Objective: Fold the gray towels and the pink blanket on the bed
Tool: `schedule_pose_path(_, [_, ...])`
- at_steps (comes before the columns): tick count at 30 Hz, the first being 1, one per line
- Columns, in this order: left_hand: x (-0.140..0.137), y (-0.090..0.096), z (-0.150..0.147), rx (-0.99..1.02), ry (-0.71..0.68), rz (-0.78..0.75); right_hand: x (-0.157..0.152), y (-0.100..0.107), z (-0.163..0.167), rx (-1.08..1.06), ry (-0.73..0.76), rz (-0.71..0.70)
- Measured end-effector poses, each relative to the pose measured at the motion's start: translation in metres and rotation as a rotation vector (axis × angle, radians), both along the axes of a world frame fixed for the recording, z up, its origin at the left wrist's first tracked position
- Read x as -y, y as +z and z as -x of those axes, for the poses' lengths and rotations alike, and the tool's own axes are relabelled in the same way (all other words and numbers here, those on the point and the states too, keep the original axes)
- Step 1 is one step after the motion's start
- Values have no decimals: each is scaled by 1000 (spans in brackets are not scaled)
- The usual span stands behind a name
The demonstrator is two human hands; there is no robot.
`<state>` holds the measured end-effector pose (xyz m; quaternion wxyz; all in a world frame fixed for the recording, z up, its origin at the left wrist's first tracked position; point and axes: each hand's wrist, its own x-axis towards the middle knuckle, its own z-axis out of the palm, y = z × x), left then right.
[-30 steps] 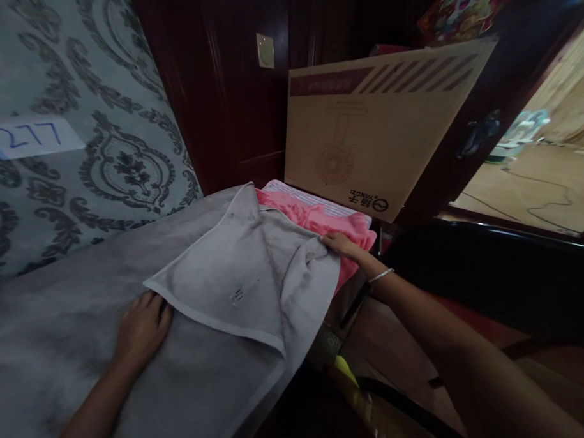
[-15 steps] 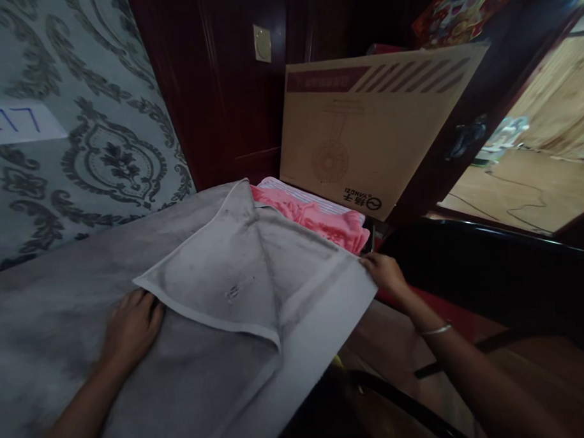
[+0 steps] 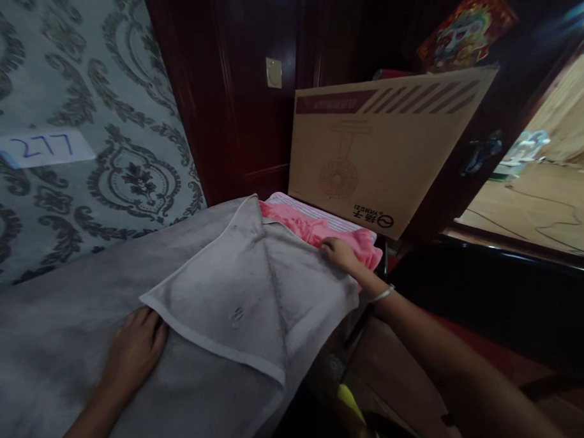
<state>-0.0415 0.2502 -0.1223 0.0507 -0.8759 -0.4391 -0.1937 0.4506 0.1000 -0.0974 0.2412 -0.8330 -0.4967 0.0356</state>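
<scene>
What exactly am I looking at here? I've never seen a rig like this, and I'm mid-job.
There's no machine: these are a person's own bare hands, seen by one head-worn camera looking forward and down. Grey cloth covers the surface, with a pale-edged flap lying over it. The left hand rests by the flap's near corner. The right hand has curled fingers at the cloth's far edge; whether it grips firmly, I can't tell. Pink fabric lies beyond, and a cardboard box stands behind that.
</scene>
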Motion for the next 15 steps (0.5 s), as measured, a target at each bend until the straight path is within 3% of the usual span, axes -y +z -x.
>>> schedule_pose_path(4, [-4,-7,5,47,-5,-17,-68,6,6,-79,-23,81])
schedule_pose_path(7, [-8,-12,9,81,-15,-14,-96,4,1,-116,-44,125])
schedule_pose_path(15, [-11,-17,15,146,-34,0,-101,-18,2,-10,-195,68])
